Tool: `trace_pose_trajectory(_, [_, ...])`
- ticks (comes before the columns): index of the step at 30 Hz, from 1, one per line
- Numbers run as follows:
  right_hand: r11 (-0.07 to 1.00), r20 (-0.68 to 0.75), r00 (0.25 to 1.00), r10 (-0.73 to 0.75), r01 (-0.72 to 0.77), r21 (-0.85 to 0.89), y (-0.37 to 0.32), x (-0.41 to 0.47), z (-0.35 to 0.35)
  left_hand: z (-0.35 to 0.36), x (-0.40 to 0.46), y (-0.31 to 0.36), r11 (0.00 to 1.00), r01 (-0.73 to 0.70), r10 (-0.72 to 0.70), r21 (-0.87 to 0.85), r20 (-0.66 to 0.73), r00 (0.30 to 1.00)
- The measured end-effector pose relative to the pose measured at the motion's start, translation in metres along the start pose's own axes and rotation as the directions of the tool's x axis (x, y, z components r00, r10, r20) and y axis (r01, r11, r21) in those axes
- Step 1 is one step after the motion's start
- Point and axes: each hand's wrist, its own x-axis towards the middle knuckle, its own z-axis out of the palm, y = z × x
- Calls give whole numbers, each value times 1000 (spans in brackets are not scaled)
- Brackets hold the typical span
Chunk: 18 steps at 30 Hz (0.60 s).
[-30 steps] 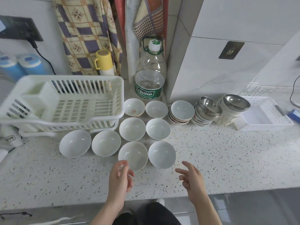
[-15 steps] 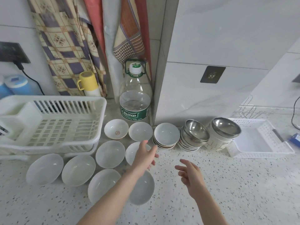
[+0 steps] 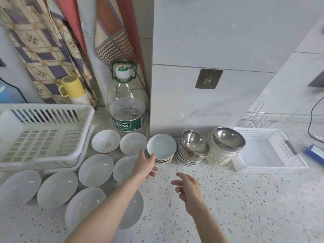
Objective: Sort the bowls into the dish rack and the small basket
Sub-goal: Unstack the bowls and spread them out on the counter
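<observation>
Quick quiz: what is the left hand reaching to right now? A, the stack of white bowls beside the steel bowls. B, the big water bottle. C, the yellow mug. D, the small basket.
A: the left hand is at the near rim of the stack of white bowls, just left of the steel bowls.

A water bottle (image 3: 126, 109) stands by hanging cloths (image 3: 52, 42); a yellow mug (image 3: 72, 86) sits leftward.

Bright even light, soft shadows, edges warped
</observation>
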Motion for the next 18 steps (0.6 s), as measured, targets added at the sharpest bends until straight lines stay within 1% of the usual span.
trace_pose_trajectory(4, [1000, 12, 1000, 8, -8, 6, 4, -1, -5, 5, 6, 2, 1000, -16, 16, 7, -35, 999])
trace_pose_trajectory(7, [1000, 20, 1000, 19, -19, 10, 5, -2, -6, 4, 9, 6, 996, -82, 82, 44, -9, 997])
trace_pose_trajectory(10, [1000, 22, 999, 25, -26, 17, 7, -4, -6, 0, 7, 8, 990, -112, 113, 83, -9, 994])
trace_pose_trajectory(13, [999, 30, 999, 28, -29, 21, 7, -6, -4, -2, 7, 10, 987, -141, 143, 75, -19, 990])
trace_pose_trajectory(18, [1000, 34, 999, 23, -24, 15, 4, -6, -2, -5, 6, 16, 988, -145, 145, 46, 4, 989])
